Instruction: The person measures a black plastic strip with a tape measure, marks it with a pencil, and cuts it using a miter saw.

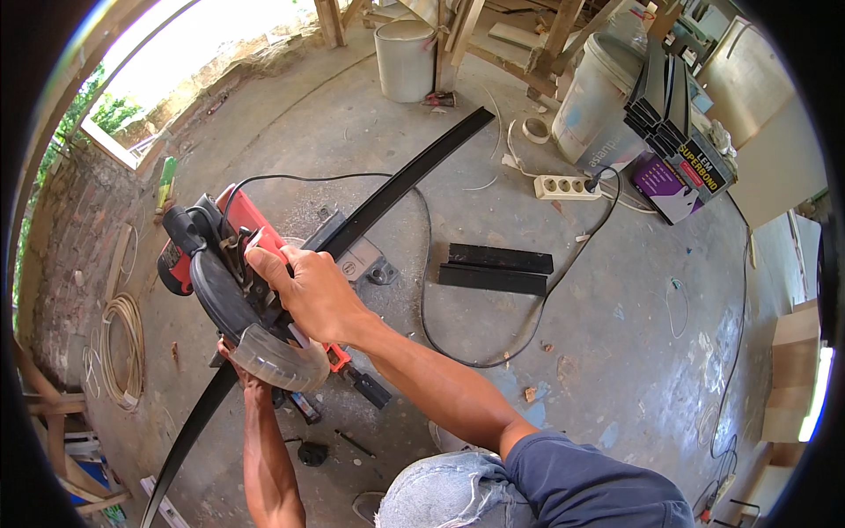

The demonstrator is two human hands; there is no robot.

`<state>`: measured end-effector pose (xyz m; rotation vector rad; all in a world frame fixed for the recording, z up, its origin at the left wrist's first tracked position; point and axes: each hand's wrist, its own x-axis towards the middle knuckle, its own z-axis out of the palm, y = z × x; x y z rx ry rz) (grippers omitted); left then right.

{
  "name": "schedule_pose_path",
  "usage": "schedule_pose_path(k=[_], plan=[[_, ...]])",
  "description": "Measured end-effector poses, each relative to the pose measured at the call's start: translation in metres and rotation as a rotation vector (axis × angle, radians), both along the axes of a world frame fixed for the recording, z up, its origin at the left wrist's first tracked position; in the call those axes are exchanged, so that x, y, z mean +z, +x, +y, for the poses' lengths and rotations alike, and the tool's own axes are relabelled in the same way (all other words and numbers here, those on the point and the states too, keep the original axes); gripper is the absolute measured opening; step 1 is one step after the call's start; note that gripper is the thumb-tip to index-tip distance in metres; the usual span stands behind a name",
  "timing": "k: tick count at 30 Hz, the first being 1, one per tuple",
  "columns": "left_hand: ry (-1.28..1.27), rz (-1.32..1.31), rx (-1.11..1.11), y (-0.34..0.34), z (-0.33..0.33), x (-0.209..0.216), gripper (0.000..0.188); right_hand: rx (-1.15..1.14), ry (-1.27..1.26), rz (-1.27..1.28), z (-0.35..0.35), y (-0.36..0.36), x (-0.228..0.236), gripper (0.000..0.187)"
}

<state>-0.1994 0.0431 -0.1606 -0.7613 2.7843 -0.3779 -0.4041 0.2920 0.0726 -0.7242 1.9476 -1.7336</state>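
Note:
My right hand (317,295) is wrapped round the handle of a red and black mitre saw (216,277) at the left. A clear blade guard (286,359) hangs at the saw's near side. Across the saw's base (363,260) lies a long black channel profile (418,167), sticking out far right and near left. Below the guard, my left hand (252,368) grips the profile close to the saw; the guard hides part of its fingers. Beside the base is an orange and black clamp-like part (349,370). The cutting point itself is hidden.
Short black profile pieces (495,269) lie on the floor to the right. A black cable (429,299) loops to a white power strip (568,187). Buckets (405,62), a purple box (673,189), a coiled hose (123,343) and a tape measure (312,453) stand or lie around.

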Motion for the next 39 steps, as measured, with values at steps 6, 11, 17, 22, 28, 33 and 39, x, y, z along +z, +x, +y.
schedule_pose_path(k=[6, 11, 17, 22, 28, 33, 39], plan=[[-0.018, -0.012, 0.000, 0.002, -0.003, -0.002, 0.068, 0.010, 0.006, 0.005, 0.001, 0.000, 0.001, 0.078], [-0.028, -0.097, 0.003, 0.004, -0.012, -0.005, 0.066, 0.004, 0.005, 0.006, 0.000, 0.001, 0.001, 0.078], [0.043, 0.041, -0.007, 0.001, 0.000, 0.004, 0.053, 0.005, 0.007, 0.008, 0.001, 0.000, -0.002, 0.078], [0.060, 0.290, -0.064, -0.001, 0.007, 0.008, 0.040, 0.022, 0.011, -0.011, 0.003, 0.000, 0.001, 0.078], [0.229, 0.659, -0.044, -0.002, 0.009, 0.003, 0.029, 0.024, 0.016, -0.005, 0.004, 0.000, 0.002, 0.078], [0.077, 0.156, -0.041, 0.018, -0.030, -0.019, 0.056, 0.014, -0.009, 0.014, -0.001, 0.004, 0.004, 0.077], [0.054, 0.188, -0.056, -0.001, -0.002, -0.009, 0.052, 0.008, 0.024, 0.005, 0.003, 0.000, -0.005, 0.077]])
